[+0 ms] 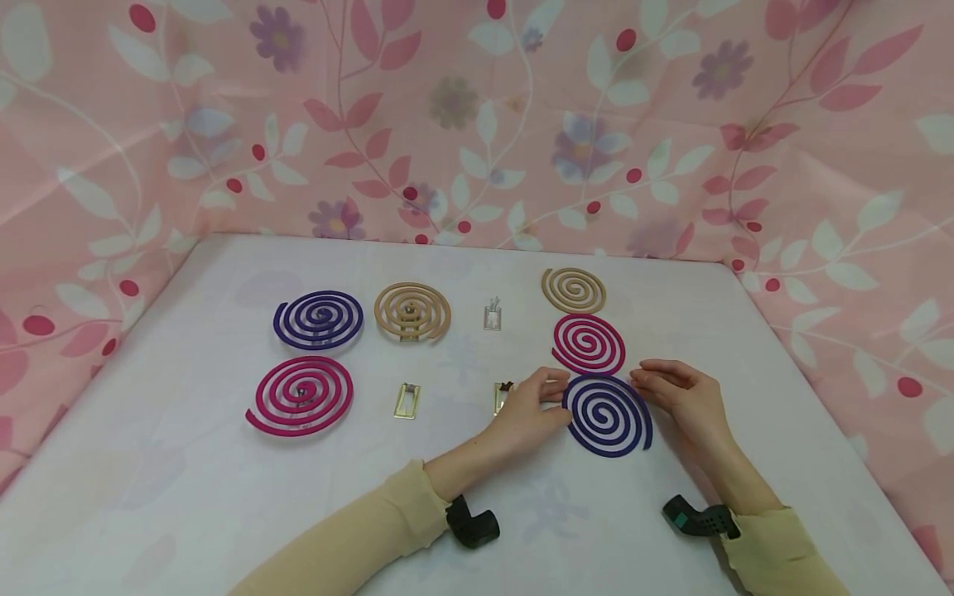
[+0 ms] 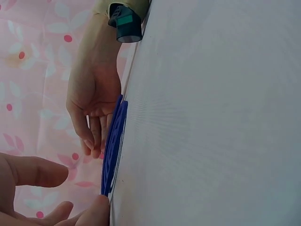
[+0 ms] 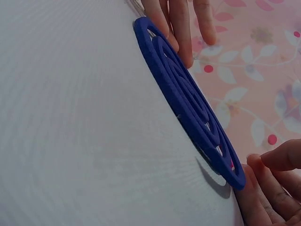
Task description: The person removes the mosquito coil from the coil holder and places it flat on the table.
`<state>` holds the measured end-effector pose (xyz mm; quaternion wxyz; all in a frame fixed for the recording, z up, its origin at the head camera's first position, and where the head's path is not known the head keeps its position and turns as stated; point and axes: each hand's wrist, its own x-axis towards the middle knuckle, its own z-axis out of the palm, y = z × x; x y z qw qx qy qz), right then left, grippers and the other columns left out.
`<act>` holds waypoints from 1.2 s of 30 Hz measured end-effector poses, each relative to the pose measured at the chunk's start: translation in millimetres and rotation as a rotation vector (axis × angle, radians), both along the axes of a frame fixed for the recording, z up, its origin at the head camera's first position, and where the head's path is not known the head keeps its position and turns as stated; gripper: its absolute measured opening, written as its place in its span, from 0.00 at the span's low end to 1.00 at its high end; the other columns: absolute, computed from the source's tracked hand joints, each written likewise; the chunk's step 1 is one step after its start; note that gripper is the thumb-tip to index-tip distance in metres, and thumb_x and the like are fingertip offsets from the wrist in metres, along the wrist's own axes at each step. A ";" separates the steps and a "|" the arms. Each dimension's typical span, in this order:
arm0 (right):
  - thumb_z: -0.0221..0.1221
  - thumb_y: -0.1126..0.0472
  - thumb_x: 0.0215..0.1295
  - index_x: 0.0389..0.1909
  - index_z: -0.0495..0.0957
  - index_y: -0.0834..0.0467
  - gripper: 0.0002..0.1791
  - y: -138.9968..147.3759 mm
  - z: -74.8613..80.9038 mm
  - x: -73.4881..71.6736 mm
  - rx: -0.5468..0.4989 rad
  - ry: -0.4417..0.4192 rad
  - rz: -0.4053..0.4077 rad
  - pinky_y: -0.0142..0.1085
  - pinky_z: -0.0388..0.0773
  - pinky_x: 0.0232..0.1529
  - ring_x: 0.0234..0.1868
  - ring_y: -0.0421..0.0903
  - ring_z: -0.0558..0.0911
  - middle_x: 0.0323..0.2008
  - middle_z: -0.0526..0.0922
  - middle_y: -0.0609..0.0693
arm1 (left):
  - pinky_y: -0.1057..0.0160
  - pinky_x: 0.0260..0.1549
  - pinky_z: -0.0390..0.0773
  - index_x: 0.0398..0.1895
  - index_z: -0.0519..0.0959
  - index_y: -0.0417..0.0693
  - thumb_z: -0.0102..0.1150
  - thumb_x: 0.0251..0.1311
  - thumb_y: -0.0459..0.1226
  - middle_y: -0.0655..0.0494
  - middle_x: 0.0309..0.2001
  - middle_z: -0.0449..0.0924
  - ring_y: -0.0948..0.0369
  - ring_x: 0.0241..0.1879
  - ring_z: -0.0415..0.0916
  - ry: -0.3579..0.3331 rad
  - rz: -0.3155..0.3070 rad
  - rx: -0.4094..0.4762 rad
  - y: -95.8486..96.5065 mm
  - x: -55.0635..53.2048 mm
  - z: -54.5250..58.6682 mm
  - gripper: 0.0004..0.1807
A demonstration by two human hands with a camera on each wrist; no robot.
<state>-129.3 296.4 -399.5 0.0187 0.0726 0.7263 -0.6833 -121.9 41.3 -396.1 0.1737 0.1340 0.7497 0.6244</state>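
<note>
A blue mosquito coil [image 1: 604, 416] lies at the front of the right-hand column, between both hands. On its left edge, my left hand [image 1: 527, 414] rests with loosely bent fingers and thumb apart. My right hand [image 1: 689, 407] is at its right edge, fingers slightly bent. In the right wrist view the blue coil [image 3: 160, 80] appears edge-on, close over the white table, with right fingertips by its near end. A pink coil [image 1: 589, 342] lies just behind it and a tan coil [image 1: 574, 289] farther back.
At left, a blue coil [image 1: 320, 318], a tan coil [image 1: 412, 310] and a pink coil [image 1: 301, 395] sit raised on small metal stands. A silver stand [image 1: 487, 320] and a gold stand [image 1: 400, 402] carry no coil. Another gold stand [image 1: 498, 397] is partly behind my left hand.
</note>
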 end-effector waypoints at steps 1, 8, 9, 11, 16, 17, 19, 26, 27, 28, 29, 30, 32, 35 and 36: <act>0.64 0.59 0.67 0.60 0.71 0.72 0.27 -0.4 0.3 -0.2 0.000 -0.004 -0.005 0.29 0.83 0.47 0.41 0.38 0.88 0.39 0.89 0.44 | 0.51 0.64 0.73 0.65 0.70 0.39 0.58 0.61 0.31 0.41 0.64 0.75 0.50 0.63 0.75 -0.004 -0.006 -0.002 0.1 0.2 0.2 0.27; 0.64 0.57 0.67 0.62 0.69 0.71 0.30 -0.3 1.8 0.1 0.016 -0.033 -0.018 0.28 0.82 0.47 0.42 0.37 0.88 0.39 0.88 0.42 | 0.52 0.65 0.73 0.67 0.69 0.40 0.58 0.61 0.31 0.42 0.66 0.74 0.51 0.64 0.74 -0.025 -0.034 -0.009 0.5 0.4 1.9 0.28; 0.64 0.57 0.67 0.62 0.69 0.71 0.29 0.0 1.9 0.2 0.015 -0.032 -0.017 0.28 0.82 0.47 0.42 0.37 0.88 0.39 0.88 0.42 | 0.52 0.65 0.73 0.67 0.69 0.39 0.58 0.61 0.31 0.42 0.66 0.74 0.50 0.64 0.74 -0.024 -0.035 -0.007 0.6 0.3 2.0 0.28; 0.64 0.57 0.67 0.62 0.70 0.70 0.28 0.0 2.1 0.6 0.018 -0.031 -0.017 0.28 0.82 0.47 0.42 0.37 0.87 0.39 0.88 0.42 | 0.51 0.65 0.72 0.67 0.69 0.39 0.58 0.62 0.31 0.42 0.66 0.74 0.50 0.65 0.74 -0.025 -0.037 -0.009 0.6 0.5 2.0 0.28; 0.64 0.57 0.67 0.61 0.70 0.69 0.28 -0.1 2.0 0.4 0.024 -0.039 -0.020 0.28 0.82 0.47 0.42 0.36 0.87 0.39 0.88 0.41 | 0.52 0.65 0.72 0.67 0.69 0.40 0.57 0.62 0.32 0.42 0.66 0.74 0.50 0.65 0.73 -0.034 -0.036 -0.014 0.8 1.0 2.2 0.28; 0.64 0.57 0.67 0.61 0.71 0.68 0.27 0.0 2.0 0.6 0.028 -0.041 -0.018 0.27 0.82 0.47 0.42 0.36 0.87 0.39 0.88 0.40 | 0.52 0.65 0.72 0.67 0.69 0.41 0.57 0.62 0.32 0.42 0.66 0.74 0.50 0.65 0.73 -0.035 -0.035 -0.016 0.8 1.0 2.3 0.28; 0.64 0.57 0.67 0.62 0.71 0.68 0.27 0.6 1.9 0.9 0.021 -0.045 -0.014 0.27 0.82 0.47 0.42 0.36 0.87 0.39 0.88 0.40 | 0.54 0.64 0.73 0.67 0.70 0.41 0.57 0.62 0.32 0.42 0.66 0.74 0.50 0.64 0.74 -0.034 -0.032 -0.020 0.7 1.2 2.5 0.28; 0.65 0.60 0.66 0.62 0.72 0.66 0.26 1.4 1.2 1.6 0.016 -0.037 0.010 0.25 0.81 0.47 0.43 0.35 0.87 0.40 0.88 0.40 | 0.57 0.64 0.74 0.64 0.71 0.40 0.57 0.60 0.30 0.42 0.65 0.75 0.50 0.63 0.75 -0.037 -0.027 0.000 1.5 0.6 1.4 0.26; 0.65 0.60 0.66 0.62 0.72 0.66 0.26 1.1 1.0 1.7 0.023 -0.033 0.013 0.25 0.81 0.48 0.43 0.35 0.87 0.40 0.88 0.40 | 0.57 0.64 0.73 0.64 0.71 0.39 0.57 0.60 0.30 0.42 0.65 0.75 0.50 0.64 0.75 -0.038 -0.026 0.003 1.7 0.6 1.1 0.26; 0.65 0.60 0.66 0.62 0.71 0.66 0.27 0.9 1.0 1.8 0.021 -0.032 0.013 0.25 0.81 0.48 0.43 0.35 0.87 0.40 0.88 0.40 | 0.57 0.64 0.73 0.64 0.71 0.39 0.57 0.60 0.30 0.42 0.65 0.75 0.50 0.64 0.75 -0.038 -0.026 0.004 1.7 0.5 1.0 0.26; 0.65 0.60 0.66 0.62 0.72 0.66 0.27 0.8 1.0 2.0 0.019 -0.032 0.012 0.25 0.81 0.48 0.44 0.35 0.87 0.40 0.88 0.41 | 0.57 0.64 0.73 0.64 0.71 0.39 0.57 0.60 0.30 0.41 0.65 0.75 0.50 0.64 0.75 -0.036 -0.027 0.003 1.7 0.4 0.8 0.26; 0.66 0.60 0.66 0.62 0.71 0.67 0.27 0.6 1.0 2.0 0.015 -0.032 0.012 0.25 0.81 0.48 0.44 0.36 0.87 0.40 0.89 0.41 | 0.57 0.64 0.73 0.64 0.71 0.39 0.57 0.60 0.30 0.41 0.65 0.74 0.50 0.64 0.74 -0.039 -0.026 0.002 1.9 0.5 0.7 0.26; 0.66 0.59 0.66 0.63 0.71 0.67 0.28 0.3 0.9 2.3 0.015 -0.031 0.013 0.25 0.81 0.48 0.44 0.36 0.87 0.41 0.89 0.42 | 0.58 0.64 0.73 0.64 0.71 0.39 0.57 0.60 0.30 0.41 0.65 0.74 0.50 0.64 0.74 -0.034 -0.028 -0.002 2.0 0.4 0.3 0.26; 0.66 0.58 0.66 0.63 0.70 0.67 0.29 0.0 1.3 2.8 0.023 -0.032 0.015 0.25 0.80 0.49 0.44 0.36 0.87 0.42 0.89 0.42 | 0.59 0.64 0.73 0.65 0.71 0.39 0.57 0.61 0.31 0.41 0.65 0.75 0.50 0.64 0.74 -0.028 -0.033 -0.007 1.6 0.7 0.8 0.26; 0.65 0.58 0.66 0.64 0.70 0.67 0.29 0.0 1.3 2.7 0.028 -0.032 0.016 0.24 0.80 0.49 0.44 0.36 0.87 0.42 0.88 0.42 | 0.59 0.64 0.73 0.65 0.71 0.39 0.57 0.61 0.31 0.41 0.65 0.75 0.50 0.64 0.75 -0.026 -0.034 -0.007 1.4 0.9 0.9 0.26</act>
